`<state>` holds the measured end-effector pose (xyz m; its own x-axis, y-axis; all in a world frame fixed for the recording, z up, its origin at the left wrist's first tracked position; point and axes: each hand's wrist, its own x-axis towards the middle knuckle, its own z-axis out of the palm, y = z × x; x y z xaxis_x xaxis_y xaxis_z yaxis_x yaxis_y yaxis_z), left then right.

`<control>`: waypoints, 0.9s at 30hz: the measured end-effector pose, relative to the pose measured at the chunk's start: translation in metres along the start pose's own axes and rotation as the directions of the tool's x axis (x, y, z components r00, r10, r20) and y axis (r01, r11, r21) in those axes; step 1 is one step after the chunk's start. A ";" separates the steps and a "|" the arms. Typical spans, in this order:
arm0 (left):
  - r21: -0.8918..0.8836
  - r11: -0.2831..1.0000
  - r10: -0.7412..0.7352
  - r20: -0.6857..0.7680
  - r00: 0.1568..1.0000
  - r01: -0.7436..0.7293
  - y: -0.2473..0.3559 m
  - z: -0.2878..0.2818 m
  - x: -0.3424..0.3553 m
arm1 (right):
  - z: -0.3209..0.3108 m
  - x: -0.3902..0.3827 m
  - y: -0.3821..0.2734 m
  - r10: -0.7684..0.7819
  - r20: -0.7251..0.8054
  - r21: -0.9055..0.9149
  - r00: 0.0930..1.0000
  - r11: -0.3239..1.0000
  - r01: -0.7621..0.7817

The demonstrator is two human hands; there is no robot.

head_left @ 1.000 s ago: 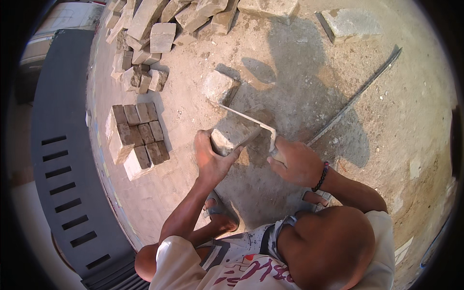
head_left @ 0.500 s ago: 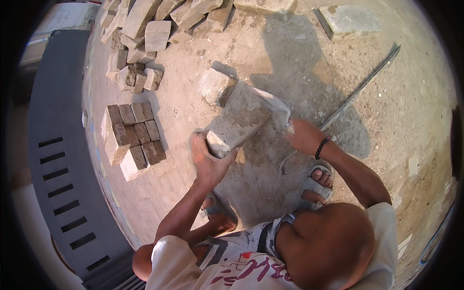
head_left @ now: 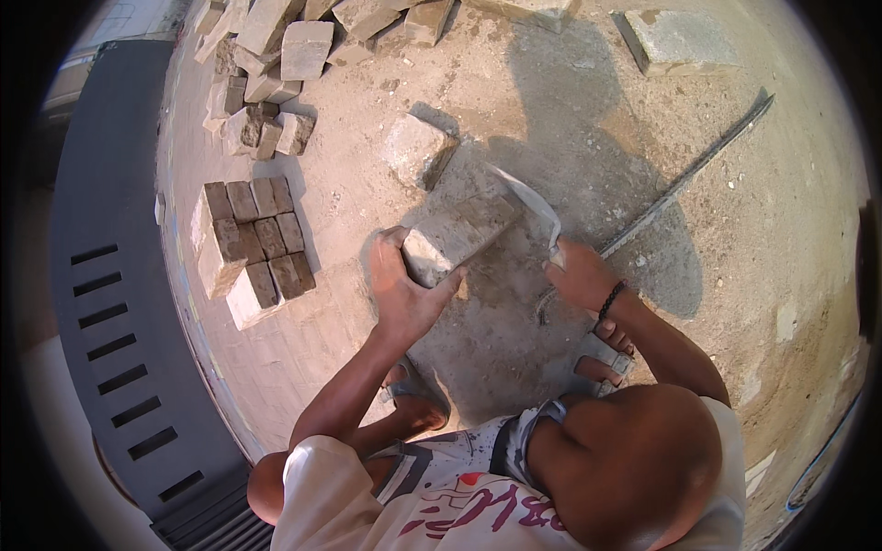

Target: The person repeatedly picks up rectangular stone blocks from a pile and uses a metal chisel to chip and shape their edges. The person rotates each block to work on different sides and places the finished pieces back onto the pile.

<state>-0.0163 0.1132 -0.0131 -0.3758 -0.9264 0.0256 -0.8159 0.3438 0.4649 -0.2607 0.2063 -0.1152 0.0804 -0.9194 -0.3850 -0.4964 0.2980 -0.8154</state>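
Observation:
My left hand [head_left: 404, 294] grips the near end of a rough, pale brown brick [head_left: 450, 241], thumb on one side and fingers on the other. The brick lies at an angle on the dusty ground, its far part darker and in shade. In my right hand [head_left: 583, 275] is the handle of a trowel [head_left: 537, 204]. The trowel's pale, narrow blade curves away along the right side of the brick's far end; I cannot tell whether they touch. Just beyond the brick sits a lone squarish stone block [head_left: 418, 151].
To the left stands a neat stack of small blocks [head_left: 276, 236]. A loose pile of blocks [head_left: 306, 50] spreads across the far left, and a grey slab [head_left: 684, 46] lies far right. A thin dark rod [head_left: 684, 174] crosses the ground at right. A slotted grey gate [head_left: 110, 230] borders the left.
The view has shifted slightly. Relative to the ground, my right hand and the trowel have come a little nearer to me. My left hand still grips the brick.

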 end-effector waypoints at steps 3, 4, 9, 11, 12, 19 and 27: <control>-0.109 0.973 0.201 -0.034 0.979 -0.204 -0.006 -0.012 0.005 | -0.027 0.015 -0.008 0.019 0.016 0.061 1.000 0.998 -0.020; -0.037 0.979 0.201 0.000 0.980 -0.201 -0.007 -0.015 0.009 | -0.030 0.005 -0.029 -0.038 -0.030 0.082 0.999 0.996 0.040; -0.050 0.985 0.160 -0.091 0.983 -0.165 0.003 -0.003 0.013 | -0.018 -0.016 -0.033 -0.095 0.054 0.057 0.994 0.994 0.092; -0.103 0.978 0.161 -0.184 0.970 -0.182 0.008 0.020 0.022 | -0.037 0.003 0.021 0.137 0.077 -0.134 0.988 0.983 -0.126; -0.335 0.933 0.055 -0.223 0.973 -0.129 -0.001 0.026 0.017 | -0.036 0.005 0.008 0.063 0.059 -0.106 0.996 0.993 -0.056; -0.648 0.751 -0.164 0.011 0.986 0.132 -0.009 0.081 0.019 | -0.074 -0.039 -0.065 -0.179 -0.189 -0.159 0.966 0.976 0.149; -0.624 0.772 -0.204 -0.063 0.977 0.121 0.036 0.073 0.041 | -0.129 -0.010 -0.058 -0.240 -0.099 -0.720 0.966 0.687 0.097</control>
<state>-0.0935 0.0986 -0.0598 -0.1731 -0.9848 -0.0137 -0.4013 0.0578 0.9141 -0.3446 0.1651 -0.0080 0.1109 -0.9848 -0.1334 -0.9556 -0.0689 -0.2864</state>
